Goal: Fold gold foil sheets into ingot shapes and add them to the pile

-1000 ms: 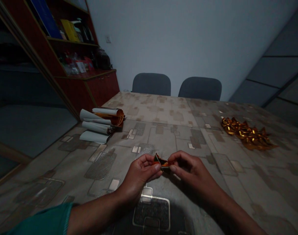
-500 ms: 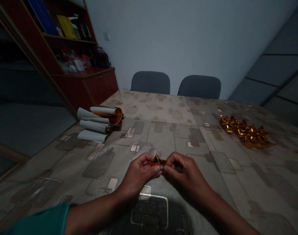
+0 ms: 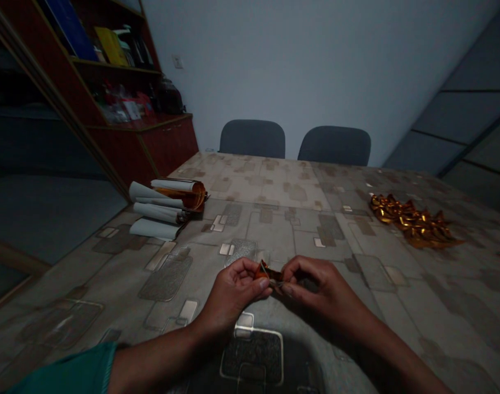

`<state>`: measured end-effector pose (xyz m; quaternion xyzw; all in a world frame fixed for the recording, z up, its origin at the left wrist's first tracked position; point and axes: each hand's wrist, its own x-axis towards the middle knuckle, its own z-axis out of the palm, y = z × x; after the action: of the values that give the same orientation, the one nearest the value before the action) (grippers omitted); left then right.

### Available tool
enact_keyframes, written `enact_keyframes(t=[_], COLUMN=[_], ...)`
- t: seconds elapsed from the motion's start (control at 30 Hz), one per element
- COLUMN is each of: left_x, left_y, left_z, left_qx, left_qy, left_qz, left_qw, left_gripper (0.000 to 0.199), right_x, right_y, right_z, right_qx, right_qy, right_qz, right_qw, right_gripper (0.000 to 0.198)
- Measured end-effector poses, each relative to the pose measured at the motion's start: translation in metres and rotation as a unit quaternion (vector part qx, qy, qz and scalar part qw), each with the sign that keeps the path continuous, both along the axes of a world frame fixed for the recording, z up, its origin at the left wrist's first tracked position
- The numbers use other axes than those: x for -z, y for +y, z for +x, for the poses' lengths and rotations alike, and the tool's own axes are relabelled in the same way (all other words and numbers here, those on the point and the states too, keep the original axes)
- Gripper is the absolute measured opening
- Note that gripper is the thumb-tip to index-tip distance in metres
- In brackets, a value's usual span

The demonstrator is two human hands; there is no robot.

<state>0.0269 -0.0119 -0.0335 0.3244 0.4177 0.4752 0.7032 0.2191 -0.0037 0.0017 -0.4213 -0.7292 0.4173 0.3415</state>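
Note:
Between my two hands is a small piece of folded gold foil paper [image 3: 271, 273], shiny gold with pale edges. My left hand [image 3: 242, 282] is closed on its left end, thumb in front and fingers behind. Its right end is pinched between the thumb and fingertips of my right hand [image 3: 309, 279]. The fingers cover much of the paper, so its full shape is hidden. Both hands are held over the near middle of the patterned table [image 3: 274, 219].
Left on the table lie curled sheets of gold foil paper [image 3: 161, 208] with pale backs. A pile of folded gold foil pieces [image 3: 414, 220] rests at the right. Two grey chairs [image 3: 253, 138] stand beyond the far edge, and a wooden cabinet [image 3: 151, 145] is at the back left.
My right hand has shifted slightly to the right, away from my left hand, and more of the gold paper shows between them. The left hand has hardly moved.

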Motion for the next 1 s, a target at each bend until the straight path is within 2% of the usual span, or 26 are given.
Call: enact_keyframes(t=[0.17, 0.3, 0.4, 0.53, 0.77, 1.0], left_x=[0.000, -0.001, 0.000, 0.002, 0.003, 0.003], left_y=[-0.001, 0.001, 0.001, 0.000, 0.000, 0.002], left_z=[0.001, 0.001, 0.001, 0.001, 0.002, 0.001], left_qx=[0.017, 0.007, 0.006, 0.017, 0.024, 0.027], left_qy=[0.004, 0.007, -0.001, -0.007, -0.002, -0.017], left_qz=[0.013, -0.005, -0.015, -0.002, 0.010, -0.015], left_qw=[1.000, 1.000, 1.000, 1.000, 1.000, 0.999], left_gripper=[0.044, 0.044, 0.045, 0.045, 0.042, 0.043], right_x=[0.004, -0.001, -0.004, 0.000, 0.010, 0.007], right_y=[-0.002, -0.003, -0.004, -0.003, -0.003, -0.003], right_z=[-0.006, -0.004, -0.001, -0.002, -0.013, -0.010], right_qx=[0.043, 0.000, -0.018, -0.002, 0.055, 0.032], right_qy=[-0.024, -0.024, -0.025, -0.029, -0.066, -0.030], right_qz=[0.004, -0.019, -0.011, -0.009, 0.016, 0.023], right_qw=[0.999, 1.000, 0.999, 1.000, 0.996, 0.999], right_gripper=[0.011, 0.008, 0.006, 0.014, 0.015, 0.010])
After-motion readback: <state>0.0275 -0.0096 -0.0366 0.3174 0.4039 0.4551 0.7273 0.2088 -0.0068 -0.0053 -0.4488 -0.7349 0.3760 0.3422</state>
